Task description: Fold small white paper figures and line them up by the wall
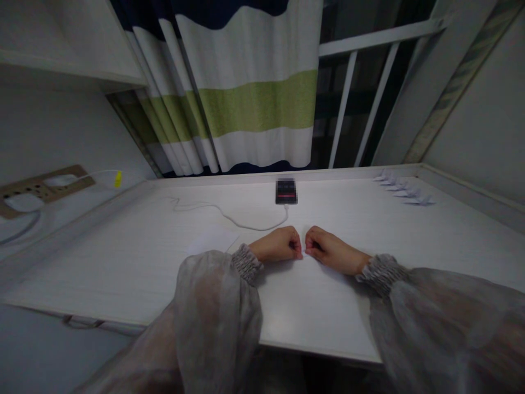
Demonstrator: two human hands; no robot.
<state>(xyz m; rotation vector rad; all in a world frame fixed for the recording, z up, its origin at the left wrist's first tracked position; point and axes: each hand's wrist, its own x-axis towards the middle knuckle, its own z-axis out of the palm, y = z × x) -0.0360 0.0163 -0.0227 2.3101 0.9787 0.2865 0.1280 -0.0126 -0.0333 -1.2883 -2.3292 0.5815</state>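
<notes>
Just above the white desk, my left hand (279, 243) and my right hand (333, 249) face each other with fingertips nearly touching. Both are closed in a pinch on a small piece of white paper (304, 254). Only a sliver of this paper shows between the fingers, so its shape is mostly hidden. Beside my left wrist lie pale sheets of paper (211, 241), hard to tell from the desk. Several folded white paper cranes (406, 193) stand in a row at the back right.
A phone (286, 191), its screen blurred, lies behind my hands with a white cable (254, 227) running left. At far left is a power strip (45, 187) with plugs. A striped curtain (258, 104) hangs behind the white desk (311, 312), which has a raised back edge.
</notes>
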